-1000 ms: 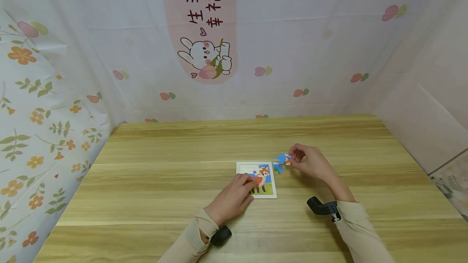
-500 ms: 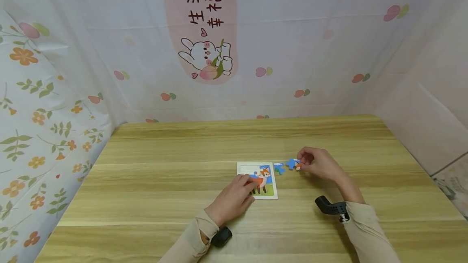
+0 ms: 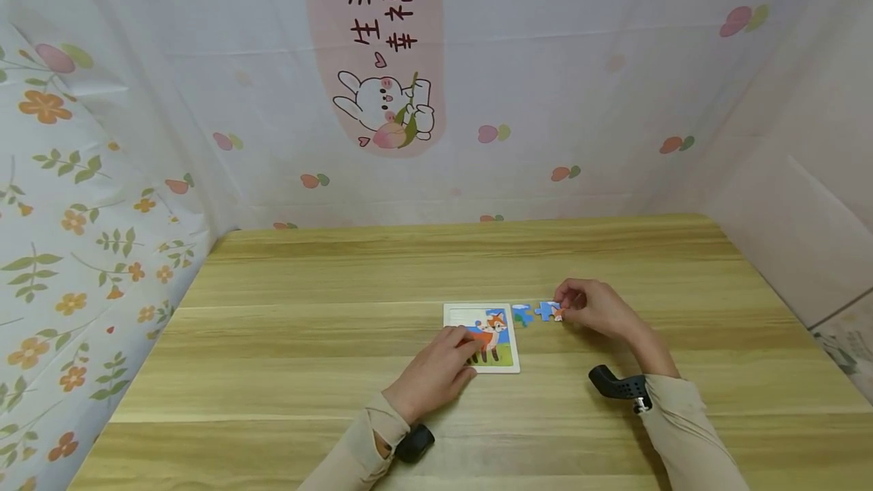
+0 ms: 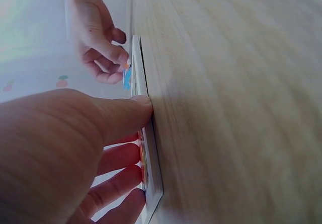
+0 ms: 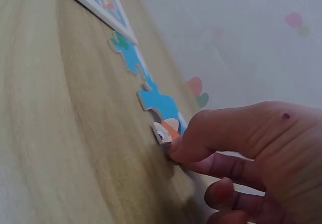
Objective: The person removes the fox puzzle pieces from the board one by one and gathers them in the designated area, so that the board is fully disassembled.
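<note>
A white-framed jigsaw board (image 3: 514, 351) with a fox picture lies flat on the table; its upper left part shows bare backing. My left hand (image 3: 436, 370) rests on its lower left, hiding part of the picture. In the left wrist view, the thumb (image 4: 133, 110) touches the frame's near edge and the other fingers press the picture. Right of the board, my right hand (image 3: 596, 309) pinches a blue puzzle piece (image 3: 549, 311) with a fox face by its right end, between thumb and forefinger. Another piece, blue with green (image 3: 522, 314), lies between it and the board.
The wooden table (image 3: 307, 370) stretches around the board on all sides. A patterned cloth (image 3: 546, 97) hangs behind its far edge, and a flowered cloth (image 3: 102, 264) borders the left. Each wrist carries a black camera mount (image 3: 617, 385).
My right hand has moved right and slightly nearer with the fox-face puzzle piece, parting it from the blue-green piece. The held piece has turned to lie more level. My left hand has stayed put.
</note>
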`<action>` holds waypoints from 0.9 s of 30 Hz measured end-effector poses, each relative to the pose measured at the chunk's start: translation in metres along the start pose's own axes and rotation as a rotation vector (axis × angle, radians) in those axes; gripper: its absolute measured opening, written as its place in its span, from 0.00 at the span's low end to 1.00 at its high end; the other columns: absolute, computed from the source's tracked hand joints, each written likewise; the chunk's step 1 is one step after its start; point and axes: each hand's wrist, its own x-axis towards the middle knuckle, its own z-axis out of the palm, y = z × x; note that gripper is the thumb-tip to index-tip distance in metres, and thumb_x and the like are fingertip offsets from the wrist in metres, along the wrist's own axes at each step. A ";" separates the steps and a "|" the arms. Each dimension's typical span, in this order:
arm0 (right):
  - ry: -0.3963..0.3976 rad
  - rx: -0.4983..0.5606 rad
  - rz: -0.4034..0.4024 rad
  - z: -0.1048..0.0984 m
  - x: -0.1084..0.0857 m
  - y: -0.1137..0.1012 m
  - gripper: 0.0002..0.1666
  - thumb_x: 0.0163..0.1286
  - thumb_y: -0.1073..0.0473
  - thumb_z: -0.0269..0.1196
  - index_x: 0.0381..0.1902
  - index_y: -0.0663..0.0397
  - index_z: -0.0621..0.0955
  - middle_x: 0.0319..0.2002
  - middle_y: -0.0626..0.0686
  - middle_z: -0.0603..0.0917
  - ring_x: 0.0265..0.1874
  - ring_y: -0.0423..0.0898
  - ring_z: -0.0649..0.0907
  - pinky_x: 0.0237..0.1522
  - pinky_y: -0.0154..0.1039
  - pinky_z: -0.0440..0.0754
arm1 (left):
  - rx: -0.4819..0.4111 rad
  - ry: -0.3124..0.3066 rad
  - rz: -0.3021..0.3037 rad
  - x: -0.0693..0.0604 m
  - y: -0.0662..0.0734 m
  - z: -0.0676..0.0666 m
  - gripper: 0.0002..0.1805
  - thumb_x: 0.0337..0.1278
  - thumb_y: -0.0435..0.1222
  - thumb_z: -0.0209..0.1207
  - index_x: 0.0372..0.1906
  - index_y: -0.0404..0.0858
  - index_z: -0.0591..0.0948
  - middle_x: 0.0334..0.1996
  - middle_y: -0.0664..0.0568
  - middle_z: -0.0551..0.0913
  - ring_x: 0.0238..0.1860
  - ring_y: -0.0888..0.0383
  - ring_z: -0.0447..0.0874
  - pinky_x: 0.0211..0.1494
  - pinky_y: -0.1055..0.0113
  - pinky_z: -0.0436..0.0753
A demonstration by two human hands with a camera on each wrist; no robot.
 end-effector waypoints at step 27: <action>0.006 0.018 0.052 0.009 0.000 0.002 0.10 0.50 0.69 0.65 0.32 0.58 0.77 0.26 0.49 0.73 0.25 0.44 0.69 0.27 0.34 0.65 | -0.009 0.011 0.010 -0.001 -0.001 0.001 0.11 0.58 0.33 0.58 0.46 0.39 0.81 0.44 0.53 0.74 0.47 0.58 0.70 0.50 0.69 0.72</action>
